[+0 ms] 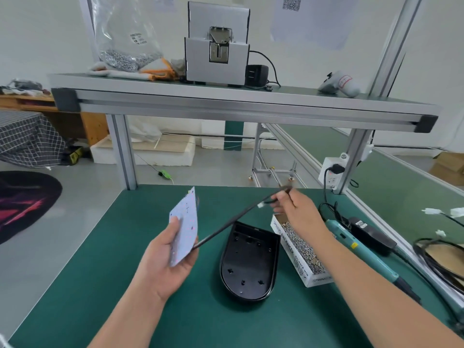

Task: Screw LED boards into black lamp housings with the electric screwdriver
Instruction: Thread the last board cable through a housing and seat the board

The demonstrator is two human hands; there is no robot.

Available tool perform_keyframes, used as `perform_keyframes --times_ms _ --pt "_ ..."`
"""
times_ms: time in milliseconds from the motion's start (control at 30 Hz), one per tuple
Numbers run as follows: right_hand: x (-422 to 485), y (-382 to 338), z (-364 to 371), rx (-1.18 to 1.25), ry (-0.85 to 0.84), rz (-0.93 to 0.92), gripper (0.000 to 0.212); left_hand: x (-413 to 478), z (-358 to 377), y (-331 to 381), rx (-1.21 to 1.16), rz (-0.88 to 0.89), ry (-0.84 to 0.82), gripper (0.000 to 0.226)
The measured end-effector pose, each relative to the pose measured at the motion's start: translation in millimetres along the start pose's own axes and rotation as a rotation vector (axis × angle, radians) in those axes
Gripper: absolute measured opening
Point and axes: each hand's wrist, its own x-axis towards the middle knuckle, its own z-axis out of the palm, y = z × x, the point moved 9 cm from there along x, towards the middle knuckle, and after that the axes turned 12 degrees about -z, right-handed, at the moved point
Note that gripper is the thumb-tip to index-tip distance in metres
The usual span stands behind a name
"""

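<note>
My left hand (pixel 167 257) holds a white LED board (pixel 185 226) upright above the green table, thumb across its face. A black cable (pixel 233 219) runs from the board's lower edge up to my right hand (pixel 295 209), which pinches it near its white connector (pixel 261 204). An empty black lamp housing (pixel 249 262) lies open side up on the mat between my forearms. The teal electric screwdriver (pixel 361 252) lies on the table to the right, untouched.
A white box of screws (pixel 300 249) sits right of the housing. A black power adapter (pixel 371 234) and coiled cables (pixel 437 259) lie further right. An upper shelf (pixel 226 101) carries a screw feeder machine (pixel 217 46) and a bag of screws (pixel 125 43).
</note>
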Motion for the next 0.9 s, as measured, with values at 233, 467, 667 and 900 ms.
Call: perform_keyframes --times_ms 233,467,667,900 --pt "-36 -26 -4 0.307 0.098 -0.031 0.012 -4 25 -33 0.108 -0.087 -0.061 0.049" --pt "-62 -33 6 -0.196 0.003 -0.230 0.028 -10 38 -45 0.222 -0.108 -0.130 0.047" --pt "-66 -47 13 -0.180 -0.156 -0.243 0.013 -12 45 -45 0.374 -0.071 -0.151 0.042" --pt "-65 -71 23 -0.366 -0.332 -0.424 0.030 -12 54 -50 0.517 -0.065 -0.160 0.034"
